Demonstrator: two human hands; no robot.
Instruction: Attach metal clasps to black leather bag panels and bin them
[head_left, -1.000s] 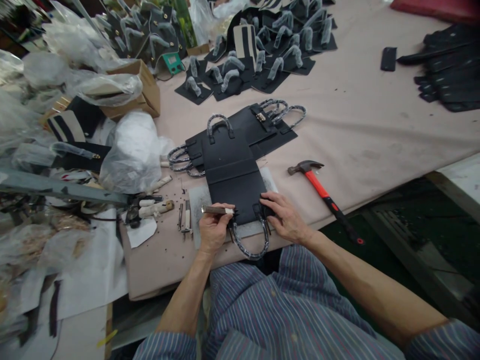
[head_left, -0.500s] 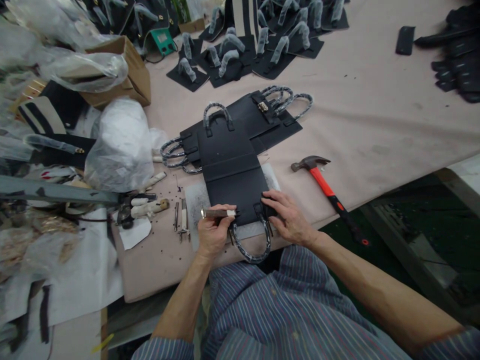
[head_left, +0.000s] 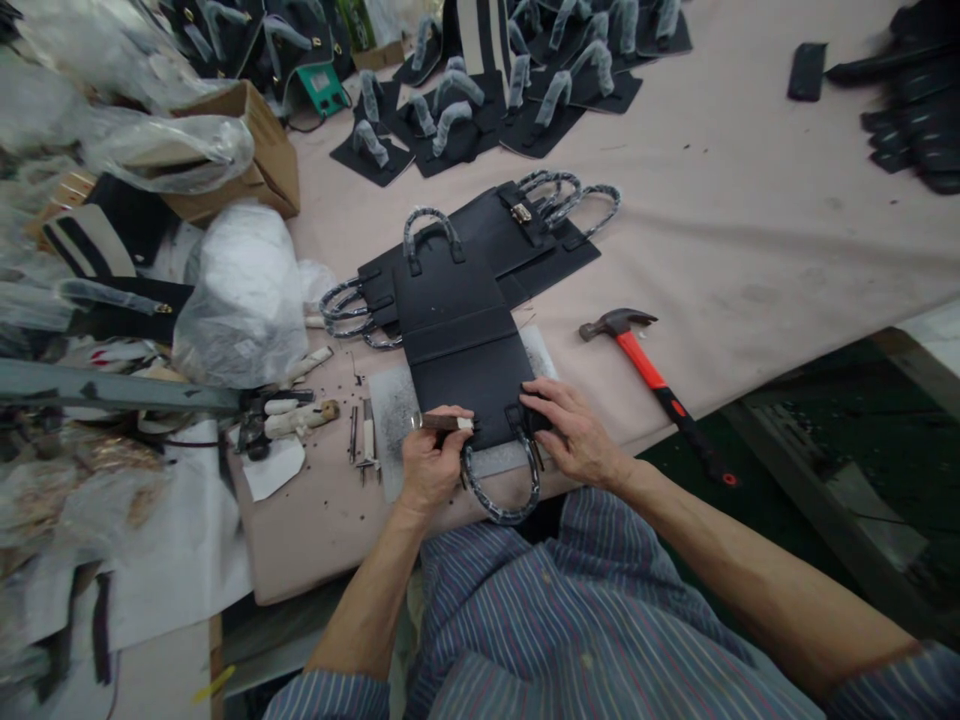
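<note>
A black bag panel (head_left: 472,370) lies partly on a pale speckled board (head_left: 391,390), with a plastic-wrapped handle (head_left: 504,515) at its near end. My left hand (head_left: 433,462) pinches a brown tool (head_left: 441,422) with a pale tip, which meets the panel's near left part beside the handle. My right hand (head_left: 571,430) grips the panel's near right edge by the handle's base, thumb low and fingers on top. A claw hammer (head_left: 651,375) with a red and black grip rests to the right, touched by neither hand.
More black bag pieces (head_left: 491,225) with wrapped handles lie beyond the panel. Thin metal tools (head_left: 367,435) and another hammer (head_left: 256,430) are at the left. Plastic wrap (head_left: 238,290) and a cardboard box (head_left: 270,150) crowd the left side. The table edge (head_left: 330,570) is close.
The brown tool is tilted slightly differently in my left hand. The whole view has shifted a little; both hands keep their places on the panel.
</note>
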